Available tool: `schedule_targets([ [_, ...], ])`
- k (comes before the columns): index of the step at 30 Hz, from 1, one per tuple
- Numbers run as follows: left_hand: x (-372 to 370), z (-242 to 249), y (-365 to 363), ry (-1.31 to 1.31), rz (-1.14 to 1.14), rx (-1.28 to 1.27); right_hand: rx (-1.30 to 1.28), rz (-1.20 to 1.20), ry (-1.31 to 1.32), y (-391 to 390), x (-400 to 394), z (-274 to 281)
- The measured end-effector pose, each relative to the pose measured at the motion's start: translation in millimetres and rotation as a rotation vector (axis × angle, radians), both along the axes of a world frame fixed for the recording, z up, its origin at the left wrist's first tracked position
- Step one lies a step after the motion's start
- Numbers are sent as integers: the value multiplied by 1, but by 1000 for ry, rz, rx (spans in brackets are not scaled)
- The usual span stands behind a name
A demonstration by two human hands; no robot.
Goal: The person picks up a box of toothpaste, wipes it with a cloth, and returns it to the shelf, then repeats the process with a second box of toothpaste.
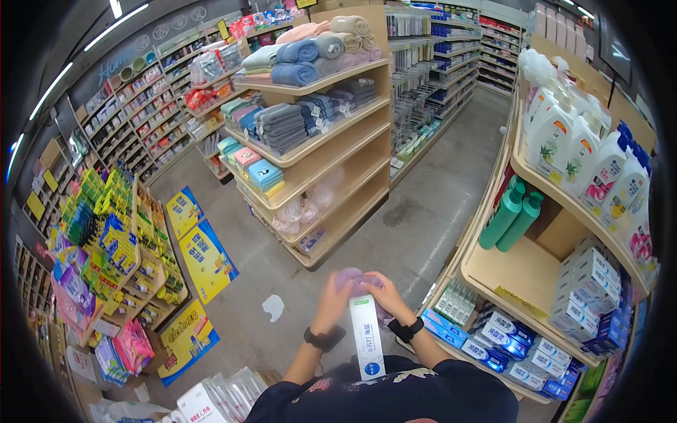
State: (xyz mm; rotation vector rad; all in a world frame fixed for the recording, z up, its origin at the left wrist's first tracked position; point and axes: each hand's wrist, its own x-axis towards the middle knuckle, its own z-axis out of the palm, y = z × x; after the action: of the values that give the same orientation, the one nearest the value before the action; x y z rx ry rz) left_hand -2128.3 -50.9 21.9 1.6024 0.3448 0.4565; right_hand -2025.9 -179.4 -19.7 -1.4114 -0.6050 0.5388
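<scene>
A purple item (348, 276) is grasped by the fingers of the left hand (334, 295) and the right hand (387, 292), left of the wooden shelf (497, 269); a long white box (366, 338) is seen between the forearms, its support unclear, and green bottles (519, 221) are carried on the shelf
</scene>
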Motion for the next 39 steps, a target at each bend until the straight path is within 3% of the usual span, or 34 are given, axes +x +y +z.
schedule_targets([
  [8, 74, 23, 28, 38, 21, 79, -152, -74, -31, 26, 68, 26],
  [16, 152, 8, 72, 3, -89, 89, -111, -195, -27, 58, 128, 17],
  [23, 239, -26, 152, -13, -142, 131, -155, -307, -49, 128, 201, -5],
  [26, 267, -2, 191, 117, -186, 98, -115, -351, -66, 167, 233, -8],
  [30, 304, 10, 242, 75, -252, 125, -130, -369, -72, 214, 265, 10],
  [35, 353, -30, 287, 138, -276, 86, -86, -369, 13, 255, 296, 10],
  [37, 369, -20, 293, 175, -271, 107, -103, -410, -1, 260, 312, -3],
  [39, 386, -7, 291, 37, -338, 73, -120, -454, -10, 259, 327, -10],
])
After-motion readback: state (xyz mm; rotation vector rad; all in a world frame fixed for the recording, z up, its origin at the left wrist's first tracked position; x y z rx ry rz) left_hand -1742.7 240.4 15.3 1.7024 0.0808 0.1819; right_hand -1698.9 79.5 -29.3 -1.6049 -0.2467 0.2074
